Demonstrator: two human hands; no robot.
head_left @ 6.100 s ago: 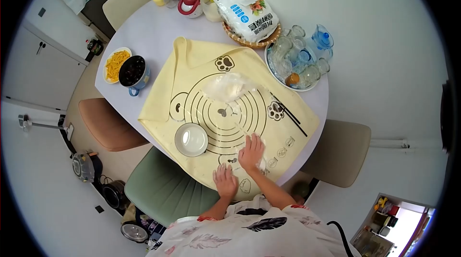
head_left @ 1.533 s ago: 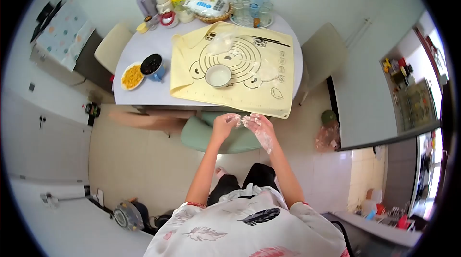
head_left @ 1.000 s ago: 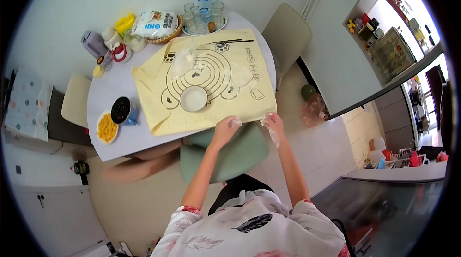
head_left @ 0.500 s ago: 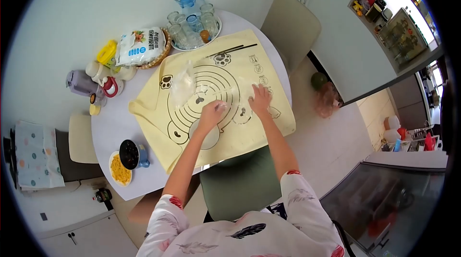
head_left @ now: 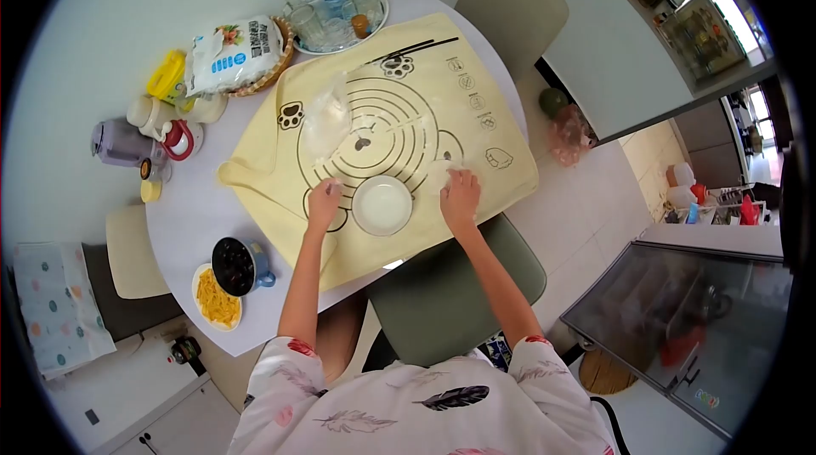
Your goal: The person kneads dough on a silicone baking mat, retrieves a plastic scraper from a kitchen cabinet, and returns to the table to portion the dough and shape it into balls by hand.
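Observation:
My left hand (head_left: 324,203) is just left of a round white dish (head_left: 382,205), fingers drawn together; a small whitish bit shows at the fingertips, too little to name. On the dish's other side, the curled fingers of my right hand (head_left: 460,198) pinch at a thin, whitish, see-through sheet (head_left: 437,172) lying on the mat. The dish seems to hold clear liquid. Beyond my left hand lies a clear plastic packet (head_left: 327,122). Under it all is a cream kneading mat (head_left: 501,128) printed with rings and a bear face.
Dark chopsticks (head_left: 412,50) lie along the mat's far edge. Behind stand a tray of glasses (head_left: 340,9) and a basket with a white bag (head_left: 234,56). At left are a blue pot of dark pieces (head_left: 240,266) and a plate of yellow strips (head_left: 218,297).
My left hand has moved left from over the dish, which now shows fully. My right hand has gone from spread flat to curled, nearer me. The view has shifted.

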